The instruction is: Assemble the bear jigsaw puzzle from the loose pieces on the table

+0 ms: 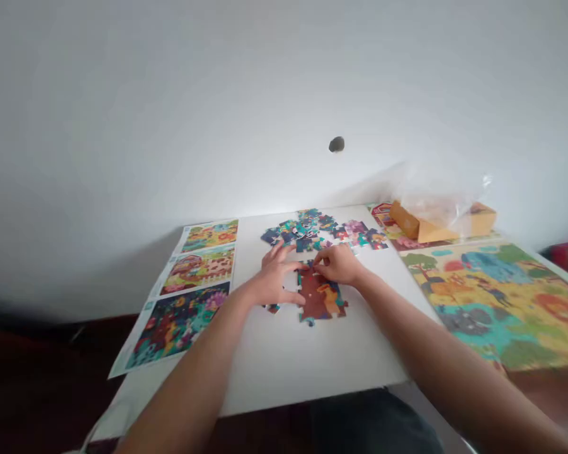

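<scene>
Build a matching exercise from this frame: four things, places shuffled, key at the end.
Things
1. Printed sheet with three pictures
2. Partly joined puzzle
3. Clear plastic bag
4. Heap of puzzle pieces

Places
A. By the yellow-orange packaging, toward the far right
B. Straight beyond both hands, toward the wall
C. Along the left side of the white table
D. Left hand at its left edge, right hand at its far edge

Pairs: 1-C, 2-D, 3-A, 4-B

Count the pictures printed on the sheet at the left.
3: yellow picture at the far end, farm picture in the middle, dark picture nearest, partly behind the left forearm.
</scene>
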A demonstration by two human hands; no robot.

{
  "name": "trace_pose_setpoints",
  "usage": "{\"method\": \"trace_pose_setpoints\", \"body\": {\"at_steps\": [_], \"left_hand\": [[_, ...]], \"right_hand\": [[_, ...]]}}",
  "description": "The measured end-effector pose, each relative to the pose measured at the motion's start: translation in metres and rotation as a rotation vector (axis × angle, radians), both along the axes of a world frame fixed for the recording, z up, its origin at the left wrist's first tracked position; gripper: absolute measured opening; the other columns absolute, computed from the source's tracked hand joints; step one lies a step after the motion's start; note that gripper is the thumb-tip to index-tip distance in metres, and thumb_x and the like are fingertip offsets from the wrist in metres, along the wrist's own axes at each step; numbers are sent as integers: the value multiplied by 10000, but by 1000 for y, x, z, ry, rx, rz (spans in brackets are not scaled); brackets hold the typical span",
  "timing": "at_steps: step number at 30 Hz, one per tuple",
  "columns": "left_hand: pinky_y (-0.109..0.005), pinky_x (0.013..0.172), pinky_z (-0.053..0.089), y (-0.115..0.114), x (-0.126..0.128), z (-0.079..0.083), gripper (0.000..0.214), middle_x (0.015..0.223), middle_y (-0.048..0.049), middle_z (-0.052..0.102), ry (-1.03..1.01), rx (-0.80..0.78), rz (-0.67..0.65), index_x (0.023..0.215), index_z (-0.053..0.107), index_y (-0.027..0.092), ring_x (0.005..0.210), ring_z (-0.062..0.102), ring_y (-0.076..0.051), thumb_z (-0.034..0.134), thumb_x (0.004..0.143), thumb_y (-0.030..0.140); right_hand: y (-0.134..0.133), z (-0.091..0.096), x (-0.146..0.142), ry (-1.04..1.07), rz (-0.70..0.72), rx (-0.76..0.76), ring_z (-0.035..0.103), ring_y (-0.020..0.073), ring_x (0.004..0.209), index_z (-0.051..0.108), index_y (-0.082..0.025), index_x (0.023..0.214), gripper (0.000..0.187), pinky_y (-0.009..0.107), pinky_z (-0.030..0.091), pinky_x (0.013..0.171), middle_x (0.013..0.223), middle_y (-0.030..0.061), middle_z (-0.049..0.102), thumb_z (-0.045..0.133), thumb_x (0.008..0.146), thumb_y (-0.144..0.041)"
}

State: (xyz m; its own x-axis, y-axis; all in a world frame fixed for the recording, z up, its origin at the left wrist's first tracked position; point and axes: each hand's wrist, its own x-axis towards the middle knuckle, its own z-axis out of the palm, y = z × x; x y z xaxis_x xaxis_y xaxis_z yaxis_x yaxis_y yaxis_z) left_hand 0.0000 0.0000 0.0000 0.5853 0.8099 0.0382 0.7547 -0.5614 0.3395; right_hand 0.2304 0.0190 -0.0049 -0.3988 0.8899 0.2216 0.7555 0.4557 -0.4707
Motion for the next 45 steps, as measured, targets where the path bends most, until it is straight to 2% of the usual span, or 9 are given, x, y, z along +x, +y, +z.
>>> {"method": "trace_pose_setpoints", "body": {"at_steps": [5, 12, 18, 23, 27, 31, 37, 42, 45], "left_hand": [[-637, 1185, 152, 0, -1, 1, 775, 1599, -89, 264, -25, 9, -5, 1252, 664, 320, 1490, 61, -460, 844, 562, 622], [-634, 1184, 163, 0, -2, 0, 764, 1594, -87, 276, -41, 2, 3, 1228, 674, 314, 1495, 55, -448, 838, 555, 638], [-630, 1185, 161, -1, -2, -1, 738, 1598, -93, 265, -37, 8, -5, 1214, 676, 299, 1497, 49, -448, 843, 567, 611], [-631, 1185, 157, -1, -1, 1, 728, 1604, -90, 248, -15, -2, 2, 1218, 672, 299, 1496, 34, -454, 836, 579, 608], [-622, 1190, 152, -1, -1, 1, 726, 1607, -84, 242, -19, -6, -6, 1218, 670, 307, 1499, 32, -446, 832, 581, 615], [-628, 1189, 144, -1, -1, -1, 721, 1603, -74, 252, -29, -6, -13, 1215, 673, 318, 1500, 30, -446, 828, 581, 624], [-614, 1193, 146, -1, -1, 1, 722, 1608, -80, 239, -15, -5, -20, 1219, 669, 312, 1503, 26, -435, 820, 589, 632], [-615, 1192, 153, -2, -1, 2, 743, 1599, -96, 253, -15, -18, -19, 1225, 673, 294, 1494, 51, -451, 828, 579, 626], [-603, 1195, 173, -1, -2, 1, 584, 1581, -62, 293, -47, 30, -42, 1171, 710, 309, 1489, 94, -433, 800, 658, 574]], "right_hand": [[-2, 4, 0, 31, 16, -22, 590, 141, 632, 777, -230, 833, 162, 254, 385, 684, 650, -6, 674, 625, 785, -264], [-14, 11, -3, 44, 286, -74, 567, 118, 587, 748, -193, 692, 139, 242, 390, 676, 615, -19, 675, 623, 681, -133], [-19, 7, -6, 114, 473, -110, 537, 94, 538, 710, -175, 689, 122, 214, 384, 592, 605, -29, 658, 605, 675, -114], [-20, 6, -6, 196, 449, -71, 526, 97, 541, 692, -164, 678, 99, 216, 396, 575, 625, -14, 662, 605, 685, -116], [-19, 4, -4, 172, 496, -117, 553, 104, 558, 691, -162, 626, 87, 219, 414, 588, 631, -9, 677, 630, 673, -123], [-18, 3, -4, 178, 497, -104, 571, 116, 582, 733, -167, 671, 102, 225, 426, 592, 651, -2, 692, 640, 662, -124], [-19, 6, -4, 165, 492, -166, 568, 105, 551, 734, -157, 635, 100, 214, 412, 552, 629, -1, 690, 645, 660, -116], [-18, 5, -2, 158, 447, -221, 582, 97, 551, 755, -155, 677, 129, 195, 406, 545, 625, -10, 693, 638, 656, -104], [-17, 5, 0, 134, 423, -262, 581, 98, 552, 745, -154, 671, 117, 196, 400, 546, 618, -16, 684, 640, 655, -106]]}}
